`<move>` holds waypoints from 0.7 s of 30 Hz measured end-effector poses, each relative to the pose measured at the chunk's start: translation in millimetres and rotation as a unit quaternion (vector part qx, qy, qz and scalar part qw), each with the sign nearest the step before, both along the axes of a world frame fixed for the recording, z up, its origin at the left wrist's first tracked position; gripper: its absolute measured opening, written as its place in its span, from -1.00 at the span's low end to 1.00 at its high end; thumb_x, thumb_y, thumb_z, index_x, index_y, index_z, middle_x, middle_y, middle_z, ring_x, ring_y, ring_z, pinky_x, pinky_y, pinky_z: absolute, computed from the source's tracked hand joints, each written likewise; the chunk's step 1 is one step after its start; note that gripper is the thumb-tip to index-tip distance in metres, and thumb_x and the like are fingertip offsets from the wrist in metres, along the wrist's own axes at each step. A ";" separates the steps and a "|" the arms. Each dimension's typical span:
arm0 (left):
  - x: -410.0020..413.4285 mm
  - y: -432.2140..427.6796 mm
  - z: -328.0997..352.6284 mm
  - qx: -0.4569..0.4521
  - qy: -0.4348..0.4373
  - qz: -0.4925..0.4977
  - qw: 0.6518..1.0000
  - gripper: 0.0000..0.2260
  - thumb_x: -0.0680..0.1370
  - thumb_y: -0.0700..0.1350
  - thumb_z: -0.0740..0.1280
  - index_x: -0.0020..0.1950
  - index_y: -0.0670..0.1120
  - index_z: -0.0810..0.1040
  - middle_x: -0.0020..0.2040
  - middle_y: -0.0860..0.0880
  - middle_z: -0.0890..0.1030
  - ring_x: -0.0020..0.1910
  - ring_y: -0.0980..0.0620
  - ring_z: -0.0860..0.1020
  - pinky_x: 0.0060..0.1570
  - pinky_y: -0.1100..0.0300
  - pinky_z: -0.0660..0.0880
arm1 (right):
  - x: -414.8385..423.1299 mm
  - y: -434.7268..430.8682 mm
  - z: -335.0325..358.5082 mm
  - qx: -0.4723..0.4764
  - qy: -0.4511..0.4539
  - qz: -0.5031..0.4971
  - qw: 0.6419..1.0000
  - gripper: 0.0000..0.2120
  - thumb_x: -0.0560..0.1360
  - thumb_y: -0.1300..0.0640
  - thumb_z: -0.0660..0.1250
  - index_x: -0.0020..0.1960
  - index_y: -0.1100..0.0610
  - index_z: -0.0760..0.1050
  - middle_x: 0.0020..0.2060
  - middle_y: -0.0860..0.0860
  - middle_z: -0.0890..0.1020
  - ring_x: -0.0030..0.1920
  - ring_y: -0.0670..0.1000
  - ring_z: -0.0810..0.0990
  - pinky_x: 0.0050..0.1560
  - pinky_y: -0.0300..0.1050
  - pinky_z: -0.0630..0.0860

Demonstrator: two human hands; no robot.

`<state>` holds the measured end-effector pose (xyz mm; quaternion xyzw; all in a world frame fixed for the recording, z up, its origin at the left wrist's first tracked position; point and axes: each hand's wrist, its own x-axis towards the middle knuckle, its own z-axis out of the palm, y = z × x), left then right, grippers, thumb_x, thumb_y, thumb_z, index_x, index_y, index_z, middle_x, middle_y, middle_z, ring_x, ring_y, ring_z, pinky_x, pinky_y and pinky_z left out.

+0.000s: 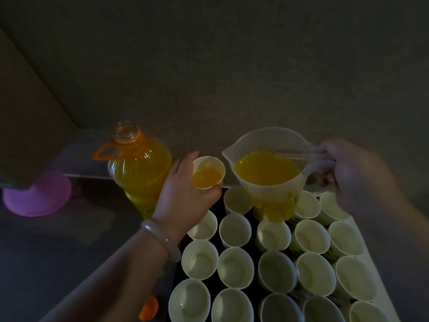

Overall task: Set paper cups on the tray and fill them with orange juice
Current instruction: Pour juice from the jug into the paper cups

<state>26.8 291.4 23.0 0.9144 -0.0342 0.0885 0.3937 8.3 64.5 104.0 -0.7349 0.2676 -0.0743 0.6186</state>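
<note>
My left hand (183,196) grips a paper cup (208,172) partly filled with orange juice, held above the tray's far left corner. My right hand (355,175) holds the handle of a clear plastic jug (267,173) of orange juice, upright over the far row of cups. Several empty paper cups (234,267) stand in rows on the dark tray (218,206). The tray's surface is mostly hidden by the cups.
An open bottle of orange juice (139,168) with an orange handle stands left of my left hand. Its orange cap (148,309) lies by my left forearm. A pink lid (37,194) lies at far left. A wall runs close behind.
</note>
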 end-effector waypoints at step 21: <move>30.3 -16.7 -30.2 0.146 0.154 -0.054 0.976 -0.32 0.40 -0.02 0.47 0.44 -0.08 0.27 0.37 -0.08 0.29 0.30 -0.09 0.40 0.22 0.18 0.32 | -6.3 -17.9 -18.0 0.124 -0.047 -0.067 0.989 -0.61 0.45 0.18 0.31 -0.55 0.10 0.49 -0.66 -0.03 0.39 -0.67 -0.11 0.28 -0.38 -0.06 0.26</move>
